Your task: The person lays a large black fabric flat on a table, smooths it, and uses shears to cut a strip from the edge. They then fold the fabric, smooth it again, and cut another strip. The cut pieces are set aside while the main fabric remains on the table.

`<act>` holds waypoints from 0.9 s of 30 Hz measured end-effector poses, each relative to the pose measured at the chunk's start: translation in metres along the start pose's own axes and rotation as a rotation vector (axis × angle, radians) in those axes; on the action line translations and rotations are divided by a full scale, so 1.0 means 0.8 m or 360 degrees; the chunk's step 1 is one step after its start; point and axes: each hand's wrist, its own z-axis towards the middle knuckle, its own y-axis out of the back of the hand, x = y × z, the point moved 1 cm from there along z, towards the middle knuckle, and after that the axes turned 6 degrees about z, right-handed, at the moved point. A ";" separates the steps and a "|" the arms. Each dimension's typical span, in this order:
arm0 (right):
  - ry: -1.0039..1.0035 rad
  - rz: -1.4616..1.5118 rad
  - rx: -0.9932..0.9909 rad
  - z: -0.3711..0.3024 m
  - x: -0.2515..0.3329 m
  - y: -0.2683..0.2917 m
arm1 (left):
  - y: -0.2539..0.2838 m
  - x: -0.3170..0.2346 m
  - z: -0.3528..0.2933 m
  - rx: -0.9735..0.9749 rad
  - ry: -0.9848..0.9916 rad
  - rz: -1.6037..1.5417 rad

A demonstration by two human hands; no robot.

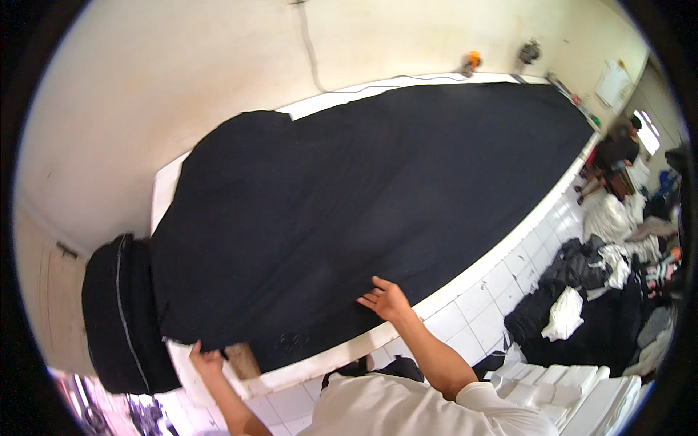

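A wide sheet of black fabric [378, 189] lies spread over a long white table [502, 251]. At its near left corner, my left hand [209, 360] has its fingers closed at the cloth's edge, seemingly pinching it; the fingertips are small and partly hidden. My right hand [385, 299] is open over the near edge of the fabric, fingers apart and holding nothing. Whether its fingertips touch the cloth I cannot tell. Beside my left hand, a brown flat piece [243, 361] sits on the table's near edge.
A thick black fabric bundle [120, 312] stands at the table's left end. An orange tool [472, 61] and a dark tool [529, 52] are along the far edge, with a cable [356, 89]. Cloth piles [582, 291] cover floor at right, near another person [618, 151].
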 end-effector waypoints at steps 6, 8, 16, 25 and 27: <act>-0.0437 -0.0114 0.0158 -0.017 -0.263 -0.168 | -0.072 0.008 -0.125 0.0586 0.0139 -0.0366; -0.0488 -0.0154 0.0354 -0.030 -0.320 -0.223 | -0.077 0.010 -0.164 0.0879 0.0387 -0.0502; 0.0500 -0.0258 0.0665 -0.126 -0.332 -0.400 | -0.176 -0.102 -0.126 0.1065 0.0111 -0.0562; 0.0959 -0.0131 0.0493 -0.118 -0.296 -0.449 | -0.221 -0.456 -0.022 0.0757 -0.2017 0.2007; 0.1076 0.0051 0.0507 -0.112 -0.300 -0.440 | -0.204 -0.526 0.004 0.1020 -0.2574 0.2542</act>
